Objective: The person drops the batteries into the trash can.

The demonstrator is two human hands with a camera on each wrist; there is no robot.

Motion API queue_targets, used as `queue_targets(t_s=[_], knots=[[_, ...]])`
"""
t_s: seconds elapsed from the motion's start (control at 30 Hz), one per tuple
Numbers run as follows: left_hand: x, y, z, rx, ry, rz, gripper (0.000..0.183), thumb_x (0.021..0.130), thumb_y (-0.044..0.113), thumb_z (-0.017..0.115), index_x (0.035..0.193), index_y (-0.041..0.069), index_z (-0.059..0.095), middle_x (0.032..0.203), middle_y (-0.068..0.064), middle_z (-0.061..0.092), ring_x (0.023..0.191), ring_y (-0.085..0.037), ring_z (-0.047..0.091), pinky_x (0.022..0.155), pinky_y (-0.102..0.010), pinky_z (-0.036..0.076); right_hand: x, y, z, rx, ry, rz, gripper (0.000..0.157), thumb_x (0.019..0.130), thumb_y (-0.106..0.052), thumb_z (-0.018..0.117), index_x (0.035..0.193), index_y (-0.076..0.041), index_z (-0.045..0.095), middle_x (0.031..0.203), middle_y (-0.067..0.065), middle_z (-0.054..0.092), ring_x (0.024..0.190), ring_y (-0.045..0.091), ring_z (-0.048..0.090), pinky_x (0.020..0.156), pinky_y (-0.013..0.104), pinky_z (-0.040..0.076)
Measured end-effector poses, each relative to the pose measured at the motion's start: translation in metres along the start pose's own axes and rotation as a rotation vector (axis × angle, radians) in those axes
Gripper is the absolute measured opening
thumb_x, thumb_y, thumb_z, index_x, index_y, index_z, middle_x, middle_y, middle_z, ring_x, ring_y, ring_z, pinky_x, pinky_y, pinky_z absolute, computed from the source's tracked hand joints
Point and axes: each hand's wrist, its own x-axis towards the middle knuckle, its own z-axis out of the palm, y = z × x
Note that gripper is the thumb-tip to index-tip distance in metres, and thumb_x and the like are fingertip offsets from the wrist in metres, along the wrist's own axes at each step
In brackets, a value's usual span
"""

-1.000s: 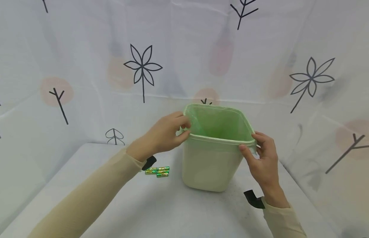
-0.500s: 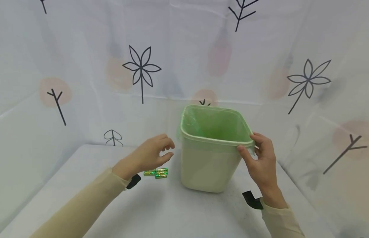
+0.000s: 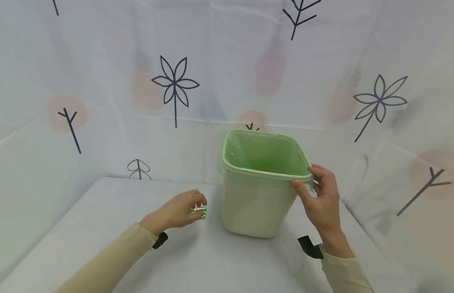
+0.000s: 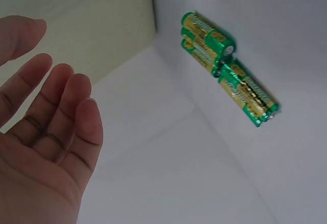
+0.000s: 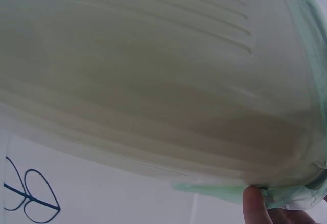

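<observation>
A pale trash bin [image 3: 254, 205] stands upright, lined with a thin green bag [image 3: 239, 152] that is folded over its rim. My right hand [image 3: 322, 199] grips the rim's right front corner, thumb in front; in the right wrist view a fingertip [image 5: 254, 203] shows beside the bag's folded edge. Left of the bin, my left hand [image 3: 179, 211] hovers by several green and gold batteries [image 3: 203, 209], partly hidden behind its fingers. The left wrist view shows that hand [image 4: 46, 137] with loosely bent fingers, holding nothing, apart from the batteries [image 4: 207, 38].
A white cloth covers the table [image 3: 113, 211]. Behind it hangs a white patterned backdrop [image 3: 212, 81], which also rises along the left and right sides. The bin's wall is close to the right of the batteries.
My left hand has let go of the bin's left rim and come down leftward to the batteries. My right hand stays on the rim.
</observation>
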Motion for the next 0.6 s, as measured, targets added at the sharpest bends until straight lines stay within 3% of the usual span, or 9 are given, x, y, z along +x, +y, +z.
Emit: queue_targets(t_s=[0.2, 0.6], knots=[[-0.002, -0.014, 0.014, -0.007, -0.038, -0.054, 0.015, 0.084, 0.017, 0.071, 0.097, 0.013, 0.065, 0.088, 0.002, 0.058, 0.078, -0.012, 0.054, 0.070, -0.029, 0.047, 0.000, 0.000, 0.000, -0.007, -0.002, -0.005, 0.046, 0.077, 0.014, 0.068, 0.119, 0.017, 0.048, 0.124, 0.028, 0.044, 0.109, 0.011, 0.054, 0.091, 0.014, 0.042], [0.003, -0.036, 0.044, -0.002, -0.119, -0.112, 0.017, 0.085, 0.013, 0.070, 0.101, 0.010, 0.065, 0.094, 0.000, 0.059, 0.087, -0.016, 0.057, 0.078, -0.034, 0.049, 0.001, 0.000, -0.001, -0.003, -0.012, 0.004, 0.046, 0.078, 0.013, 0.068, 0.119, 0.017, 0.047, 0.125, 0.029, 0.044, 0.109, 0.013, 0.054, 0.091, 0.014, 0.042]])
